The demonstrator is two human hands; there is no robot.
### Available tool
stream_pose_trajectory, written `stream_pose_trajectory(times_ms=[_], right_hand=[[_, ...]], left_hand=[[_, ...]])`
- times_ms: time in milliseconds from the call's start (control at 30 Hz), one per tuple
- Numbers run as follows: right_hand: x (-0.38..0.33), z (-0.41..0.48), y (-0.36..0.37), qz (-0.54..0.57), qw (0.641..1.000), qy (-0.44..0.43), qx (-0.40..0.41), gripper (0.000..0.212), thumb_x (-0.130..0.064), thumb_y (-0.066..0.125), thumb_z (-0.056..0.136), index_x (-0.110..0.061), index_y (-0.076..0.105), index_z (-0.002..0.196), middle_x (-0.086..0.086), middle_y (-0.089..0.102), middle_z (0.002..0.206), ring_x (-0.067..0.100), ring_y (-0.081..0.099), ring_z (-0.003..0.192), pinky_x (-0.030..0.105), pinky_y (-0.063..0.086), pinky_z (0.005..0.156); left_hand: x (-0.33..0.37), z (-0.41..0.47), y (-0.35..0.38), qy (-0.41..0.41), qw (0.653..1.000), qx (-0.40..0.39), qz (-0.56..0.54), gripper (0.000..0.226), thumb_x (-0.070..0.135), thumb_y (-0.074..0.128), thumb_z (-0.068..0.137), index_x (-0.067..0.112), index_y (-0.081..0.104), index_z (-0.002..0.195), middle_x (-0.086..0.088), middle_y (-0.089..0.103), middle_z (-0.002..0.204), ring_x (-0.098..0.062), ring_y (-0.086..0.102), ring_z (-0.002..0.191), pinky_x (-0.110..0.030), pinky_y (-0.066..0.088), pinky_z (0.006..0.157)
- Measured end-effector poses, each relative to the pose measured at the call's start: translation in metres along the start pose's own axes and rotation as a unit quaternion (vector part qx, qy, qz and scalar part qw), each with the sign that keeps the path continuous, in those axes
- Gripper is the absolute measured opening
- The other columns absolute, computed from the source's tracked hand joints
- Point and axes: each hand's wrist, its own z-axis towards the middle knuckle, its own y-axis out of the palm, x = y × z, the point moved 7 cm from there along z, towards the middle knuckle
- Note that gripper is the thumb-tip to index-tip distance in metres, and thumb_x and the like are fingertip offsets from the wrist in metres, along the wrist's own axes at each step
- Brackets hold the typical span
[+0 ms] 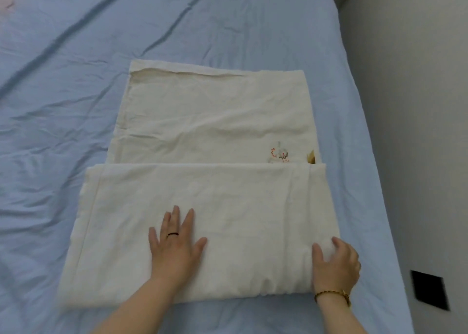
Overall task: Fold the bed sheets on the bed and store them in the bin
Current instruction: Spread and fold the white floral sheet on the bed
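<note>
White sheet [215,121] part-folded on bed [76,80], near flap turned over. Left hand [174,247] flat, pressing; right hand [336,265] loosely curled at corner, grip unclear. Further folds, binning outstanding; bin unseen.

Cream sheet [202,207], marked with a small red-and-grey motif [278,154]. Light blue bed cover [76,80], printed pink at the far-left corner. Grey wall [417,106]. Gold bracelet [331,293] worn.

view: bed [228,30] before me, wrinkled blue cover [76,131] | right: plain grey wall [417,106] | low right: black square [429,293] | light: soft, even
</note>
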Motion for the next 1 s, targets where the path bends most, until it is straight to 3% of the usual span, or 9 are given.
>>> stream_pose_trajectory(times_ms=[167, 267, 367, 467, 567, 700, 833, 900, 1000], right_hand=[[0.004, 0.029, -0.012, 0.076, 0.997, -0.021, -0.002, 0.035, -0.021, 0.043, 0.094, 0.004, 0.054, 0.115, 0.023, 0.058, 0.117, 0.038, 0.054, 0.104, 0.034, 0.039, 0.078], [-0.008, 0.048, -0.023, 0.094, 0.994, -0.041, 0.037, 0.029, -0.016, 0.042, 0.094, 0.007, 0.058, 0.104, 0.026, 0.063, 0.103, 0.038, 0.057, 0.094, 0.028, 0.033, 0.069], [-0.012, 0.061, -0.009, 0.079, 0.997, -0.005, 0.015, 0.024, -0.008, 0.039, 0.096, 0.002, 0.055, 0.11, 0.022, 0.061, 0.11, 0.035, 0.055, 0.101, 0.031, 0.038, 0.075], [-0.046, 0.077, -0.014, 0.088, 0.994, -0.048, 0.035, 0.037, -0.023, 0.046, 0.094, -0.002, 0.047, 0.124, 0.014, 0.051, 0.128, 0.031, 0.047, 0.117, 0.038, 0.039, 0.092], [-0.089, 0.103, -0.003, 0.042, 0.996, -0.064, -0.034, 0.047, -0.043, 0.046, 0.091, -0.011, 0.045, 0.125, 0.006, 0.05, 0.128, 0.027, 0.048, 0.117, 0.036, 0.039, 0.091], [-0.132, 0.133, 0.017, -0.17, 0.968, -0.155, -0.104, 0.037, -0.036, 0.029, 0.098, -0.011, 0.05, 0.081, 0.006, 0.052, 0.086, 0.027, 0.05, 0.086, 0.029, 0.035, 0.07], [-0.14, 0.157, -0.007, -0.111, 0.98, -0.165, -0.013, 0.044, -0.023, 0.03, 0.099, -0.01, 0.036, 0.057, 0.004, 0.038, 0.061, 0.026, 0.044, 0.075, 0.029, 0.027, 0.059], [-0.136, 0.149, -0.007, -0.069, 0.989, -0.129, 0.011, 0.038, -0.021, 0.032, 0.098, -0.005, 0.05, 0.069, 0.011, 0.05, 0.077, 0.03, 0.048, 0.087, 0.031, 0.032, 0.062], [-0.124, 0.12, 0.012, -0.048, 0.995, -0.074, 0.039, 0.036, -0.019, 0.044, 0.094, -0.003, 0.048, 0.126, 0.016, 0.036, 0.142, 0.032, 0.03, 0.132, 0.04, 0.025, 0.105]], left_hand=[[0.001, 0.003, 0.026, -0.024, 0.999, -0.016, 0.04, 0.102, 0.065, -0.019, 0.051, 0.031, -0.013, 0.146, 0.001, -0.019, 0.156, -0.016, -0.019, 0.143, -0.042, -0.014, 0.109], [0.002, 0.01, 0.024, -0.021, 0.998, -0.02, 0.06, 0.074, 0.064, -0.001, 0.082, 0.03, -0.014, 0.146, 0.002, -0.02, 0.155, -0.015, -0.019, 0.143, -0.046, -0.012, 0.112], [0.004, 0.011, 0.024, -0.021, 0.997, -0.02, 0.07, 0.064, 0.054, 0.016, 0.096, 0.029, -0.014, 0.146, 0.0, -0.02, 0.155, -0.016, -0.019, 0.143, -0.048, -0.011, 0.113], [0.004, 0.013, 0.023, -0.007, 0.997, 0.014, 0.072, 0.074, 0.064, 0.001, 0.083, 0.029, -0.013, 0.146, -0.001, -0.018, 0.156, -0.017, -0.018, 0.143, -0.042, -0.022, 0.108], [0.008, 0.017, 0.021, 0.017, 0.997, 0.045, 0.055, 0.1, 0.068, -0.015, 0.057, 0.027, -0.008, 0.147, -0.003, -0.012, 0.157, -0.018, -0.014, 0.144, -0.028, -0.04, 0.09], [0.015, 0.029, 0.014, 0.028, 0.997, 0.069, 0.029, 0.106, 0.075, -0.014, 0.056, 0.024, 0.002, 0.148, -0.005, -0.001, 0.158, -0.019, -0.005, 0.145, -0.029, -0.025, 0.101], [0.013, 0.044, 0.013, 0.025, 0.998, 0.022, 0.051, 0.115, 0.078, -0.031, 0.036, 0.025, -0.029, 0.139, 0.006, -0.03, 0.149, -0.015, -0.023, 0.142, -0.039, -0.024, 0.1], [0.011, 0.046, 0.017, 0.037, 0.997, 0.008, 0.07, 0.121, 0.075, -0.048, 0.018, 0.021, -0.037, 0.126, 0.01, -0.037, 0.136, -0.015, -0.023, 0.141, -0.039, -0.026, 0.096], [0.009, 0.046, 0.023, 0.047, 0.996, 0.013, 0.076, 0.117, 0.069, -0.053, 0.016, 0.021, -0.038, 0.122, 0.009, -0.038, 0.131, -0.013, -0.024, 0.14, -0.035, -0.037, 0.087]])
